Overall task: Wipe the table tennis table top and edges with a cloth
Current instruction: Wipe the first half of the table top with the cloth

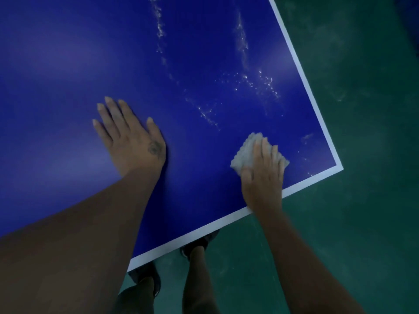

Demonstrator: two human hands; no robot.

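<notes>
We look down on the table tennis table top (68, 64), a smooth, matte, deep blue slab that fills most of the view. A flat white border line (301, 71) runs along its two visible edges, and they meet at a square corner (340, 167) on the right. Beyond those edges lies a dull green floor (362, 200), scuffed with pale smears.

Our left hand (133, 141) lies flat on the blue surface, palm down, with the fingers straight and slightly spread, holding nothing. A small dark mark (155, 148) sits on its back near the thumb, too blurred for us to read.

Our right hand (263, 175) rests near the corner, just inside the near border. Its fingers are stretched forward, pressing the cloth (246, 152) flat against the table rather than gripping it. The cloth is a pale grey, folded pad with a bumpy, waffle-like weave, and it shows past the fingertips and on both sides of them.

Whitish, speckled wet streaks (242, 37) trail across the blue beyond the cloth. Dark shoes (197, 243) show on the floor below the near edge.
</notes>
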